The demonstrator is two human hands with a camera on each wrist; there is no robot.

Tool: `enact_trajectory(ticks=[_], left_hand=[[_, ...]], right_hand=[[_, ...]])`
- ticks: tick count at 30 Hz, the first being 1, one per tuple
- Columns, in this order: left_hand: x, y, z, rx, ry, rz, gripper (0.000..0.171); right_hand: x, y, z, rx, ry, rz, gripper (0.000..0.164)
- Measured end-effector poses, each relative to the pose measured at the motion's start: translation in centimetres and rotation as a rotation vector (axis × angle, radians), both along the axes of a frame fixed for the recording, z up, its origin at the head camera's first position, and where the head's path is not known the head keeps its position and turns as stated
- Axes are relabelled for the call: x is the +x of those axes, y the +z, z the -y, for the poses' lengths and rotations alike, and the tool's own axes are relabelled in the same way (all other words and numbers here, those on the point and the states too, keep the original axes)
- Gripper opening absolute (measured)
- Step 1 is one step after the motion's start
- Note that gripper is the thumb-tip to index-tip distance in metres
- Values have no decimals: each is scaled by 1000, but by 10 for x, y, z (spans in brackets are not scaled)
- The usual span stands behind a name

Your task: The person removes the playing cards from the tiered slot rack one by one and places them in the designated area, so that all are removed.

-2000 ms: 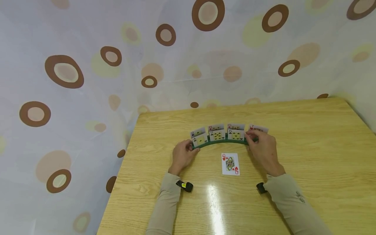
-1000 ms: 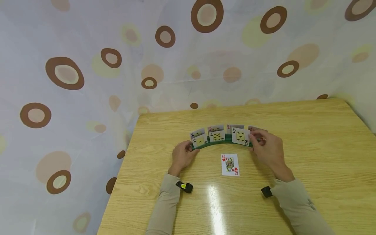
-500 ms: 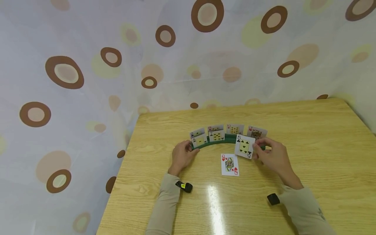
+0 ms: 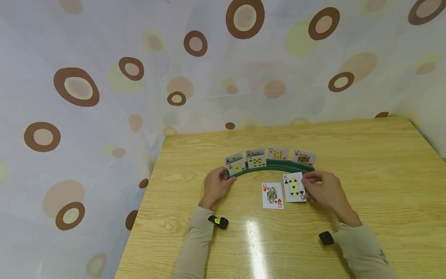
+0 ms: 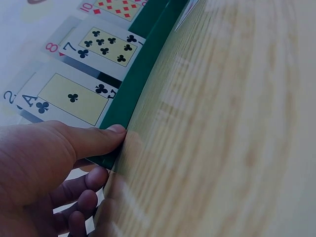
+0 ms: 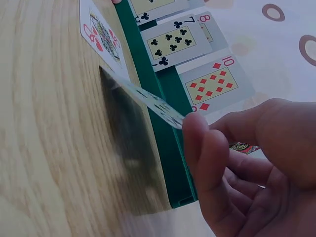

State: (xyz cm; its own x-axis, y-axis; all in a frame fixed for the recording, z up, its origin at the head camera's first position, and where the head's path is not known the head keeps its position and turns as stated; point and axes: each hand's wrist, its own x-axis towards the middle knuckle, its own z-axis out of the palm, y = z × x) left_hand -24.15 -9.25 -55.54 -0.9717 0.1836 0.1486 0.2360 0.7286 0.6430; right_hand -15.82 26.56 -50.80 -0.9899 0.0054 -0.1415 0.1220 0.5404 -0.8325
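Note:
A curved green card holder (image 4: 278, 166) stands on the table, its left end gripped by my left hand (image 4: 216, 186), thumb in front. My right hand (image 4: 325, 190) pinches the right edge of a five of clubs (image 4: 294, 187) in front of the holder. In the right wrist view this five of clubs (image 6: 153, 102) is tilted, with a shadow on the wood beneath. A queen of hearts (image 4: 272, 195) lies face up to its left. The ace of clubs (image 5: 72, 97) and seven of clubs (image 5: 104, 48) stand in the holder's front row.
Behind them in the holder stand a black two (image 4: 234, 157), a red eight (image 4: 255, 151), a ten of diamonds (image 4: 278, 153) and a jack of hearts (image 4: 304, 158). The wooden table (image 4: 369, 162) meets a wall covering (image 4: 223, 69) with round patterns.
My right hand has drawn the five of clubs out from in front of the ten and brought it down to the right of the queen. The left hand has stayed on the holder.

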Motion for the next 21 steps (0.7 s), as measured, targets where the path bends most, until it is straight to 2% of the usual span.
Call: enact_trajectory(ticks=[7,14,21], left_hand=[[-1,1,0,-3,-6,-10,25],[-1,0,0,-3,2,-3,25],[0,0,-1,-5,5,3,25]], right_hand=[[2,-2,-3,25,42,86,37],[2,-8,-3,63,59,55,34],[3,-8,-1,48,61,43,33]])
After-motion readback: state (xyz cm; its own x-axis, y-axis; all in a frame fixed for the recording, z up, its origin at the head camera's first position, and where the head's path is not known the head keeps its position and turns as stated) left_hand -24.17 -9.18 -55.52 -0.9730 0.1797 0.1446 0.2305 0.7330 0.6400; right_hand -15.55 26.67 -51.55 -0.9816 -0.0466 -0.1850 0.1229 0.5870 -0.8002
